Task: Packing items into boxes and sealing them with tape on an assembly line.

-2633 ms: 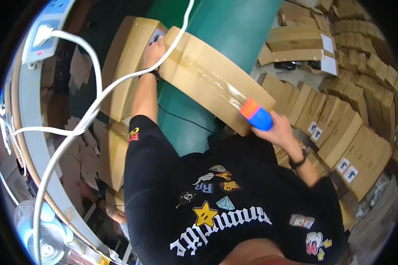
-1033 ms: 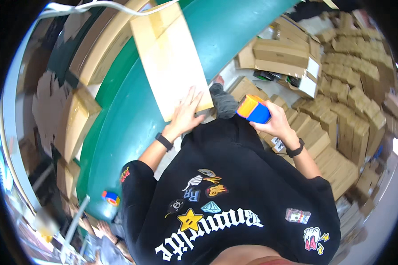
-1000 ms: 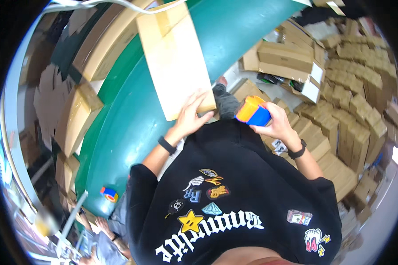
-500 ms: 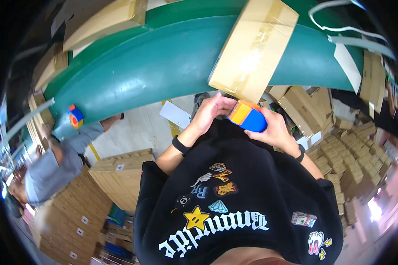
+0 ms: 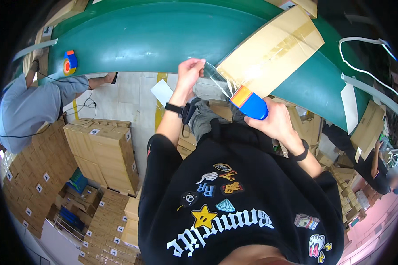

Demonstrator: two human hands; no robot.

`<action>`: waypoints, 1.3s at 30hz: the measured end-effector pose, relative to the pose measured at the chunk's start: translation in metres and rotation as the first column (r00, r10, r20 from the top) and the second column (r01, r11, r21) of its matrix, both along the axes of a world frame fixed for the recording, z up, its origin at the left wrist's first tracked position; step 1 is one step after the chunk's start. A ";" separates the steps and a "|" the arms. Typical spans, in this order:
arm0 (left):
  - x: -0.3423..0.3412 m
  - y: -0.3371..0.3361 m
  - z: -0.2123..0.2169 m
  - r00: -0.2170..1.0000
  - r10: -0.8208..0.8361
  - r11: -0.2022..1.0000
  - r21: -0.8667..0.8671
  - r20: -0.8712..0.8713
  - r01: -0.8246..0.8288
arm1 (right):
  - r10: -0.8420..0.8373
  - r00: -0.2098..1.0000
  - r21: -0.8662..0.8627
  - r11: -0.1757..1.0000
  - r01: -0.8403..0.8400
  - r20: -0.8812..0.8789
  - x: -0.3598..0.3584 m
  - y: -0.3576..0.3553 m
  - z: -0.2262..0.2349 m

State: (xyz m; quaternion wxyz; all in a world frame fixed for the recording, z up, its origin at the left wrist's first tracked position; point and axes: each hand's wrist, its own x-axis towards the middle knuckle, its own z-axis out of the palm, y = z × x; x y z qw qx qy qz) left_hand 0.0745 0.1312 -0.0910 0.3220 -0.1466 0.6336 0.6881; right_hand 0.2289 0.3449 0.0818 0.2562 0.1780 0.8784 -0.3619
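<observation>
Seeing from my end: long, smooth green work surface (image 5: 163, 39); tan rectangular cardboard box (image 5: 256, 64) on it, near end overhanging, glossy tape band (image 5: 292, 41) already on upper face. Right hand (image 5: 273, 121) wrapped round blue-and-orange plastic tape dispenser (image 5: 253, 106). Left hand (image 5: 191, 73) pinching clear tape stretch (image 5: 219, 80), apparently not laid down; touching box, can't tell.

The tape dispenser (image 5: 254, 107) near the centre looks like smooth plastic, its tape (image 5: 218, 81) clear and glossy. Upper right, the carton (image 5: 272, 54) is matt cardboard. The table (image 5: 141, 39) across the top has a smooth sheen.
</observation>
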 end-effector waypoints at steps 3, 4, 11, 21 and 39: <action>-0.012 0.013 -0.013 0.994 -0.101 0.994 0.035 -0.037 0.102 | -0.001 1.000 0.080 0.997 0.002 -0.016 0.001 0.002 -0.003; -0.013 0.014 -0.018 0.986 -0.164 0.985 0.044 -0.035 0.165 | -0.015 0.998 0.099 0.995 0.020 -0.059 0.005 0.002 -0.006; -0.006 0.028 -0.034 0.934 -0.330 0.933 -0.102 0.136 0.345 | -0.103 0.995 0.102 0.990 0.102 0.009 0.017 -0.001 -0.014; 0.005 0.049 0.018 0.605 -0.761 0.550 -0.727 -0.233 0.411 | -0.045 0.986 0.109 0.992 0.063 -0.159 0.067 0.006 -0.051; 0.006 0.044 0.007 0.609 -0.708 0.637 -0.696 -0.358 0.331 | -0.107 0.954 0.283 0.959 0.024 0.281 0.043 0.003 -0.083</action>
